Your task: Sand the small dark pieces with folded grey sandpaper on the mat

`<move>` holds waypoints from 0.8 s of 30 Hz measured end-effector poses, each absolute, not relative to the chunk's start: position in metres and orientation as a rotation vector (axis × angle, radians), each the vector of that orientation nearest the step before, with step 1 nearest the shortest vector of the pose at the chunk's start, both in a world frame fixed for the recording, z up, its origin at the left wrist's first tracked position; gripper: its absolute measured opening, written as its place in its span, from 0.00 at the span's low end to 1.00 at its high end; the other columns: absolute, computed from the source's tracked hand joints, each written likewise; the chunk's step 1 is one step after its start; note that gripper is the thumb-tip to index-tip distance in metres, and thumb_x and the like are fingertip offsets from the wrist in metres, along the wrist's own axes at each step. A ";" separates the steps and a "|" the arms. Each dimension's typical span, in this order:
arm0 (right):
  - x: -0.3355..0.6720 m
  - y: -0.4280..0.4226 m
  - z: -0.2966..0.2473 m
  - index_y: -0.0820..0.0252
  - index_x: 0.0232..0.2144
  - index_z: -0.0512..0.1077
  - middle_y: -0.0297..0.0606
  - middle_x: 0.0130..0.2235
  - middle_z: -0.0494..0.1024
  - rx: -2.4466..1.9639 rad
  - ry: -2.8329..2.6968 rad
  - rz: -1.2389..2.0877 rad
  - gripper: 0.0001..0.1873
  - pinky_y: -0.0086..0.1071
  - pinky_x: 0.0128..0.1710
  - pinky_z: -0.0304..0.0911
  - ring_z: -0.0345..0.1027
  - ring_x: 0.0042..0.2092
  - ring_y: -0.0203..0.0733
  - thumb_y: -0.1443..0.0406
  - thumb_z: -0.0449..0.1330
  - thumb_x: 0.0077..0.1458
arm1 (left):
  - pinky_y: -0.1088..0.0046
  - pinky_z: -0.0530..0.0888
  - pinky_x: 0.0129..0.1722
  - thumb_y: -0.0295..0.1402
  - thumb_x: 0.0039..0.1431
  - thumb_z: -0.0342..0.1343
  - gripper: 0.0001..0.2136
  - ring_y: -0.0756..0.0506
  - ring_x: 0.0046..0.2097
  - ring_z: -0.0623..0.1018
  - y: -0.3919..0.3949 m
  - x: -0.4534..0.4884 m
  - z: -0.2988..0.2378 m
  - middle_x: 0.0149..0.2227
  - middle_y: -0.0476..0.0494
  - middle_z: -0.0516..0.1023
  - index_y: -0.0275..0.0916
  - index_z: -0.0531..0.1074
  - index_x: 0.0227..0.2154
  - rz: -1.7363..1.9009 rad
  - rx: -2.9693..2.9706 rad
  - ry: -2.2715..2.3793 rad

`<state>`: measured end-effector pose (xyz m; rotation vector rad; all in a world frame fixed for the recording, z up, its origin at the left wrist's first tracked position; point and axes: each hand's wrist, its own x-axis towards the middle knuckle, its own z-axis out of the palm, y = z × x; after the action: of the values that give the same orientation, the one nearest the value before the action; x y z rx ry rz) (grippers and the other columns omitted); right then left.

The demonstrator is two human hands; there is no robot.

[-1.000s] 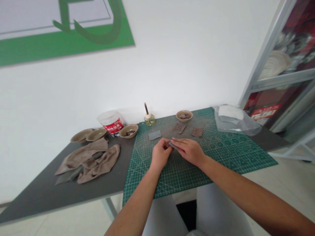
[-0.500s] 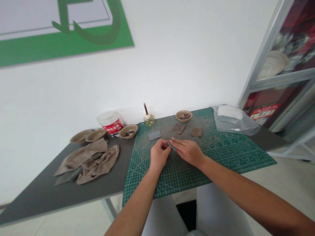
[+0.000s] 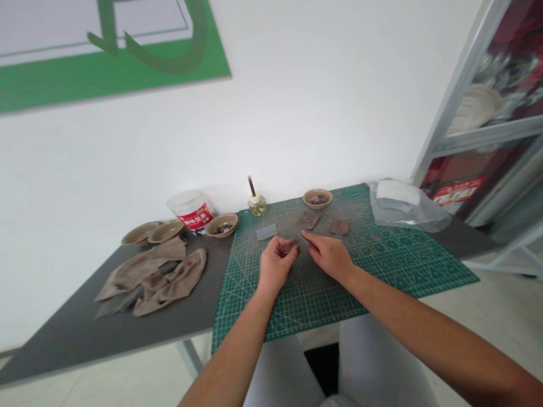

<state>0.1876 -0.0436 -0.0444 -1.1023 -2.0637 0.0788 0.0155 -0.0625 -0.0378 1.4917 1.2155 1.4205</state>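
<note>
Slack in the pinching left hand (image 3: 275, 264) could drop the flat grey scrap (image 3: 294, 242), seemingly cloth; the right hand's (image 3: 330, 256) hold I cannot tell.

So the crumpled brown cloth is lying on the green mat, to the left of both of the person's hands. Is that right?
Not quite: the head view shows the crumpled brown cloth on the dark tabletop, not on the green mat. It does lie to the left of both the left hand and the right hand.
</note>
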 end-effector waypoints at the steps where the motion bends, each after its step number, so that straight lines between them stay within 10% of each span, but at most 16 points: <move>1: 0.188 -0.044 -0.044 0.57 0.55 0.68 0.39 0.50 0.76 -1.100 -2.033 0.090 0.22 0.35 0.48 0.68 0.74 0.46 0.43 0.70 0.54 0.58 | 0.74 0.70 0.31 0.35 0.50 0.61 0.10 0.49 0.29 0.76 -0.062 0.016 -0.038 0.25 0.51 0.74 0.39 0.66 0.31 1.421 1.479 1.199; 24: 0.188 -0.043 -0.042 0.55 0.53 0.70 0.38 0.47 0.79 -1.108 -2.018 0.195 0.20 0.34 0.44 0.67 0.75 0.43 0.43 0.68 0.54 0.58 | 0.76 0.70 0.31 0.34 0.55 0.58 0.07 0.50 0.30 0.74 -0.062 0.014 -0.037 0.28 0.51 0.72 0.39 0.64 0.31 1.478 1.587 1.216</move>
<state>0.1883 -0.0430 -0.0416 -1.1082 -2.0180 0.1952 0.0143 -0.0624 -0.0368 1.5867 1.2162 1.4778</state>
